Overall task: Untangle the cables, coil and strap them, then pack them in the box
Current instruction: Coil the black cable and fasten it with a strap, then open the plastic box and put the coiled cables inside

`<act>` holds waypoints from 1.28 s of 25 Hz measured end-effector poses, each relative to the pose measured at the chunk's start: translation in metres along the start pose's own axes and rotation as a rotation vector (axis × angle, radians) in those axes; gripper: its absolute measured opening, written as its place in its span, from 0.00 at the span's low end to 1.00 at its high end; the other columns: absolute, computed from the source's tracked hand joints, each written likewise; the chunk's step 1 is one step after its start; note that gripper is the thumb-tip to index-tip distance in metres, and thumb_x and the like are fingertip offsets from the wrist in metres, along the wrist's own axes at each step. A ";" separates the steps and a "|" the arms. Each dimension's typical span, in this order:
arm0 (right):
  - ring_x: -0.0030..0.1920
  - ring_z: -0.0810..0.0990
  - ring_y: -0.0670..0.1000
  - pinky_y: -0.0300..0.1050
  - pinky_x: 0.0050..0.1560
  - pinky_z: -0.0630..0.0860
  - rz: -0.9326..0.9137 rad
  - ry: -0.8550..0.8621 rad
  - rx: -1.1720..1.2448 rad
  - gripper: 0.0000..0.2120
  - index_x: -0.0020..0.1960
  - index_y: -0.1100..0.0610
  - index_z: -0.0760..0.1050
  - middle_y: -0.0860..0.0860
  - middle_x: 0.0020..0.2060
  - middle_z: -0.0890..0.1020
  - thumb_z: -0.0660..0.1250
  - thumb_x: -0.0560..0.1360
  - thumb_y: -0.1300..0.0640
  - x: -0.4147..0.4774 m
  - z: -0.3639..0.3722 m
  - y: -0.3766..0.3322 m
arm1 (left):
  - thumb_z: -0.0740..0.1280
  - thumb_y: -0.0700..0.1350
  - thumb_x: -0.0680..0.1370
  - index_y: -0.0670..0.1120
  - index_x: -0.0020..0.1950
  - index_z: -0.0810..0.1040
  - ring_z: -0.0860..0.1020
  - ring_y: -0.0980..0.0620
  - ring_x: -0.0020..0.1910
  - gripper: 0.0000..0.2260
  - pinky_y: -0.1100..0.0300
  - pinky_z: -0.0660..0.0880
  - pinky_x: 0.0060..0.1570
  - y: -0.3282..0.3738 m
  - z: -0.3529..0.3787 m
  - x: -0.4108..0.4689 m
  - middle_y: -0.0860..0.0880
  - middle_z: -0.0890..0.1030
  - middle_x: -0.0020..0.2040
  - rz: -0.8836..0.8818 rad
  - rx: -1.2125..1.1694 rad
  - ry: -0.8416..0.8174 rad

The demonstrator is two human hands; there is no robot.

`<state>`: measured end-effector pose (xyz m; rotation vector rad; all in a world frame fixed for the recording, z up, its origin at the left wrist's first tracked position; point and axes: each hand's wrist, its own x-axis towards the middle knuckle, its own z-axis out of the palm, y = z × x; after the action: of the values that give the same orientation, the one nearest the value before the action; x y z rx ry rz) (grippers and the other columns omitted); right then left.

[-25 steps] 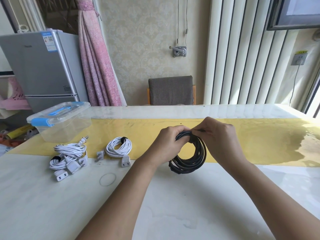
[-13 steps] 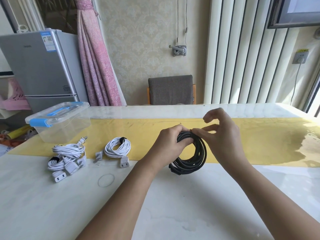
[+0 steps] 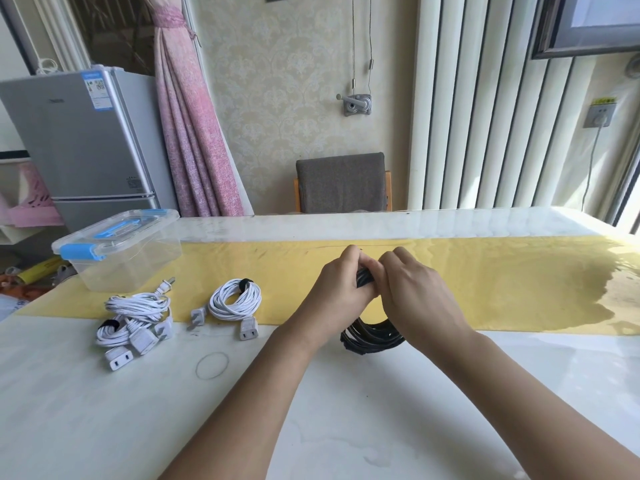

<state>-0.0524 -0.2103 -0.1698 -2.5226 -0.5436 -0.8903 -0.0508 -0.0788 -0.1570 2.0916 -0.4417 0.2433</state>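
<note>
1. Lowering its previously raised fingers, the right hand is curling them over the top of the black cable coil.
2. The left hand is gripping the same spot.
3. The coil is standing upright on the table.

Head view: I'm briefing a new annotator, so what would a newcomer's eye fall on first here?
First, the left hand and right hand meeting mid-table, both gripping the top of an upright black cable coil whose lower edge sits on the table. Next, off to the left, a strapped white cable coil and a heap of white cables, with the lidded clear box behind them.
</note>
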 end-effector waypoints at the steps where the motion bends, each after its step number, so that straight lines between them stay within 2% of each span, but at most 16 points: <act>1: 0.30 0.69 0.57 0.53 0.32 0.70 0.053 -0.034 0.046 0.23 0.38 0.58 0.66 0.51 0.33 0.69 0.45 0.81 0.44 0.001 -0.001 -0.001 | 0.67 0.43 0.77 0.46 0.48 0.69 0.72 0.64 0.30 0.06 0.68 0.67 0.33 0.000 0.001 0.000 0.54 0.77 0.39 0.038 -0.006 0.004; 5: 0.37 0.77 0.58 0.53 0.43 0.74 0.357 -0.200 0.308 0.35 0.38 0.65 0.76 0.60 0.30 0.79 0.48 0.78 0.37 0.007 -0.015 0.000 | 0.70 0.45 0.75 0.46 0.51 0.66 0.76 0.58 0.37 0.13 0.67 0.69 0.36 -0.001 0.004 0.000 0.50 0.79 0.41 0.186 0.059 0.003; 8: 0.37 0.78 0.59 0.52 0.45 0.74 0.512 -0.216 0.448 0.40 0.33 0.71 0.73 0.64 0.31 0.80 0.48 0.78 0.35 0.009 -0.021 0.000 | 0.74 0.47 0.72 0.50 0.48 0.64 0.76 0.59 0.35 0.18 0.68 0.69 0.37 0.000 0.006 0.000 0.51 0.79 0.38 0.212 0.083 0.038; 11: 0.30 0.71 0.55 0.50 0.37 0.70 0.570 -0.163 0.465 0.36 0.27 0.65 0.66 0.58 0.25 0.74 0.48 0.79 0.37 0.006 -0.016 0.000 | 0.75 0.50 0.70 0.52 0.47 0.70 0.77 0.56 0.36 0.15 0.63 0.71 0.40 -0.002 0.000 0.002 0.51 0.80 0.38 0.014 -0.029 -0.085; 13: 0.28 0.71 0.53 0.47 0.36 0.69 0.624 -0.154 0.520 0.35 0.25 0.62 0.67 0.53 0.22 0.72 0.49 0.80 0.38 0.004 -0.009 0.006 | 0.73 0.48 0.73 0.48 0.44 0.74 0.77 0.53 0.35 0.09 0.60 0.73 0.39 -0.004 -0.010 0.001 0.49 0.79 0.36 -0.160 -0.091 -0.295; 15: 0.26 0.72 0.53 0.46 0.37 0.71 0.699 -0.162 0.658 0.34 0.26 0.61 0.69 0.53 0.21 0.73 0.51 0.79 0.37 0.003 -0.004 0.010 | 0.68 0.46 0.77 0.44 0.41 0.75 0.79 0.51 0.33 0.08 0.59 0.76 0.36 -0.004 -0.015 -0.001 0.48 0.78 0.34 -0.288 -0.131 -0.424; 17: 0.25 0.74 0.51 0.45 0.36 0.71 0.703 -0.211 0.810 0.33 0.29 0.62 0.72 0.54 0.22 0.75 0.54 0.77 0.35 0.000 -0.004 0.008 | 0.66 0.46 0.78 0.44 0.38 0.75 0.78 0.51 0.31 0.11 0.59 0.77 0.35 0.000 -0.020 -0.002 0.49 0.77 0.32 -0.305 -0.020 -0.386; 19: 0.27 0.77 0.48 0.42 0.36 0.72 0.574 -0.242 0.839 0.29 0.34 0.62 0.76 0.55 0.27 0.79 0.59 0.75 0.37 -0.004 0.000 0.005 | 0.64 0.48 0.78 0.45 0.34 0.73 0.73 0.52 0.29 0.13 0.59 0.70 0.33 0.000 -0.027 -0.003 0.50 0.72 0.29 -0.279 0.195 -0.296; 21: 0.33 0.80 0.46 0.37 0.36 0.72 0.456 -0.279 0.785 0.17 0.42 0.58 0.77 0.54 0.34 0.82 0.65 0.75 0.44 -0.005 0.006 0.000 | 0.63 0.50 0.77 0.45 0.35 0.69 0.65 0.50 0.29 0.14 0.57 0.61 0.33 -0.005 -0.039 -0.009 0.50 0.65 0.29 -0.280 0.272 -0.201; 23: 0.40 0.81 0.48 0.36 0.39 0.73 0.436 -0.311 0.778 0.05 0.45 0.52 0.77 0.51 0.38 0.82 0.67 0.76 0.51 -0.003 0.013 -0.009 | 0.62 0.51 0.78 0.44 0.37 0.71 0.64 0.50 0.32 0.14 0.57 0.60 0.33 -0.012 -0.054 -0.018 0.49 0.64 0.31 -0.280 0.277 -0.135; 24: 0.40 0.81 0.48 0.37 0.40 0.73 0.436 -0.322 0.790 0.03 0.45 0.50 0.77 0.49 0.38 0.82 0.67 0.77 0.52 0.000 0.017 -0.014 | 0.62 0.52 0.79 0.42 0.39 0.73 0.65 0.51 0.32 0.15 0.58 0.61 0.33 -0.016 -0.060 -0.022 0.48 0.66 0.32 -0.276 0.285 -0.121; 27: 0.36 0.79 0.45 0.36 0.39 0.73 0.417 -0.364 0.886 0.03 0.46 0.52 0.77 0.48 0.36 0.80 0.66 0.77 0.54 0.014 0.026 -0.037 | 0.62 0.53 0.80 0.41 0.41 0.76 0.72 0.54 0.31 0.17 0.61 0.71 0.33 -0.022 -0.081 -0.032 0.50 0.72 0.32 -0.269 0.225 -0.091; 30: 0.35 0.74 0.47 0.39 0.37 0.69 0.442 -0.414 0.870 0.08 0.48 0.57 0.78 0.50 0.35 0.77 0.65 0.78 0.52 0.044 0.043 -0.052 | 0.63 0.53 0.79 0.37 0.43 0.78 0.80 0.51 0.34 0.19 0.56 0.78 0.39 -0.036 -0.118 -0.031 0.46 0.80 0.35 -0.312 0.013 -0.063; 32: 0.37 0.72 0.49 0.42 0.38 0.66 0.504 -0.447 0.824 0.12 0.49 0.61 0.78 0.51 0.37 0.75 0.64 0.79 0.52 0.065 0.059 -0.054 | 0.64 0.53 0.79 0.38 0.45 0.79 0.81 0.50 0.38 0.17 0.53 0.79 0.47 -0.057 -0.153 -0.025 0.47 0.83 0.38 -0.309 0.092 0.086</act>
<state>-0.0025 -0.1216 -0.1557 -1.9131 -0.2814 0.1023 -0.0507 0.0844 -0.1287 2.1952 -0.0531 0.1729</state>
